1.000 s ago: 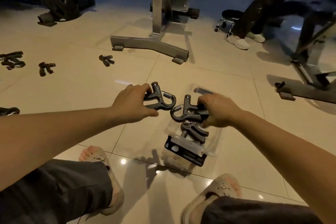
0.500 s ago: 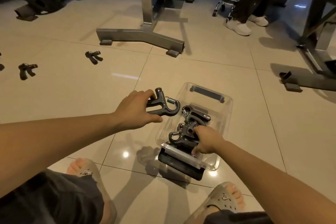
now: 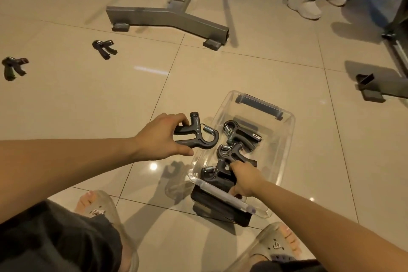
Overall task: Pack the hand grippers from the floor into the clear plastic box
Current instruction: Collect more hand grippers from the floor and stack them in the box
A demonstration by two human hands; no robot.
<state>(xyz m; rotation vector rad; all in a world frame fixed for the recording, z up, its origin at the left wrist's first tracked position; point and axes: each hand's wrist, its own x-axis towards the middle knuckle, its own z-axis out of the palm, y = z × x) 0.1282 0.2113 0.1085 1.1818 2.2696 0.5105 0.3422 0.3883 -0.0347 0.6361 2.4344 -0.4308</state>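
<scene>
Glossy beige floor tiles [image 3: 66, 106] carry everything, with the foot of a steel stand [image 3: 167, 17] at the far side and a bystander's white shoes [image 3: 306, 7] beyond it. A clear box [image 3: 283, 148] sits on the floor just ahead of the person's sandals [image 3: 99, 207], its near end resting on a black lid [image 3: 220, 210].

The left hand [image 3: 162, 137] hovers just left of the box, above the floor. Its fingers [image 3: 180, 121] and thumb are clamped on the two handles of one gripper [image 3: 198, 138], whose spring end points toward the box rim.

The right hand [image 3: 244, 180] reaches into the near end of the box. Its fingers are curled round the handles of the near gripper [image 3: 216, 174], which lies inside against the near wall with its spring pointing left.

Two more lie in the box: a middle gripper [image 3: 231, 154] touching the near one, and a far gripper [image 3: 241, 133] just beyond it.

Two loose grippers remain on the floor well to the left: one [image 3: 103, 48] near the stand's foot, another [image 3: 13, 68] close to the left edge of the view.
</scene>
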